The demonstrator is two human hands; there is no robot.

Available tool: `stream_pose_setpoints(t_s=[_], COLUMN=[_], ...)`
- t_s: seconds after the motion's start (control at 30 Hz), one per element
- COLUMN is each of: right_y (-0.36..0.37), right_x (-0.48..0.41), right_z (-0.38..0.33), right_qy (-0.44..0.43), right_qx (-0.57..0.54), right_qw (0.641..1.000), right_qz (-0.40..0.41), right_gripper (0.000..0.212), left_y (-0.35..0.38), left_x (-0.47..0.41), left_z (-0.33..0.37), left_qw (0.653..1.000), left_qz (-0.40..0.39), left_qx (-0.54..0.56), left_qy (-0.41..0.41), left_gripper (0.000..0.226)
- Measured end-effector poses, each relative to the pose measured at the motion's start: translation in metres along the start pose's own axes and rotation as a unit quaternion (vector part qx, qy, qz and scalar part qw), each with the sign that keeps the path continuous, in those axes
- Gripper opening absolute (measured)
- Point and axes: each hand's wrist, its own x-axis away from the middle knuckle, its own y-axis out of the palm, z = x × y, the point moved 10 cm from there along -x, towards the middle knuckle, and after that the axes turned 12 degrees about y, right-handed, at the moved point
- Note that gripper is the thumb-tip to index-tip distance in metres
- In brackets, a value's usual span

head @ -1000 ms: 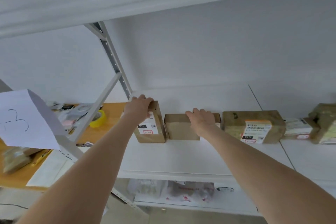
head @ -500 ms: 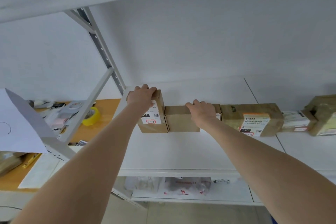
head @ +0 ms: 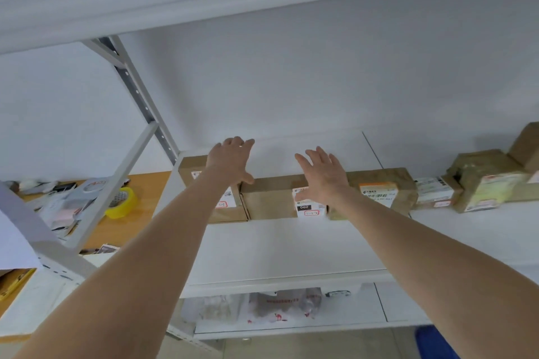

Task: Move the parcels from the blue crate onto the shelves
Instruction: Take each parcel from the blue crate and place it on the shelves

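Two hands fill my head view, fingers spread, gripping nothing: left hand [head: 230, 160] over the end parcel [head: 191, 167], right hand [head: 323, 175] over the next parcel [head: 268, 198], parcels side by side on the white shelf [head: 277, 248]. I should lift clear without nudging them, toward the blue crate [head: 434, 342].

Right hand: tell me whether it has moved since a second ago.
Yes. The right hand has lifted up off the top of the middle box, fingers now spread, uncovering its white label.
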Motion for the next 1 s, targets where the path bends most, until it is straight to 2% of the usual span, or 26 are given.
stream_pose_setpoints(t_s=[0.1,0.2,0.3,0.4,0.7,0.83,1.0], right_y=[0.003,0.023,0.035,0.038,0.039,0.030,0.021], right_x=[0.001,0.010,0.013,0.009,0.011,0.018,0.033], right_z=[0.064,0.110,0.117,0.114,0.114,0.125,0.148], right_qy=[0.080,0.137,0.141,0.145,0.134,0.143,0.145], right_qx=[0.029,0.055,0.021,-0.003,0.001,0.021,0.033], right_qw=[0.996,0.985,0.986,0.987,0.987,0.988,0.989], right_qz=[-0.034,-0.088,-0.085,-0.076,-0.088,-0.051,-0.014], right_gripper=[0.112,0.095,0.075,0.069,0.074,0.080,0.077], left_y=[0.008,0.038,0.052,0.050,0.052,0.044,0.025], left_x=[-0.017,-0.029,-0.036,-0.039,-0.042,-0.045,-0.055], left_z=[0.057,0.099,0.109,0.106,0.106,0.116,0.164], left_qw=[0.998,0.994,0.994,0.995,0.995,0.995,0.991], left_qz=[-0.021,-0.065,-0.059,-0.037,-0.033,-0.025,0.009], left_qx=[0.045,0.066,0.070,0.067,0.082,0.084,0.097], left_qy=[0.046,0.066,0.065,0.058,0.045,0.053,0.097], left_gripper=[0.089,0.078,0.058,0.057,0.059,0.059,0.056])
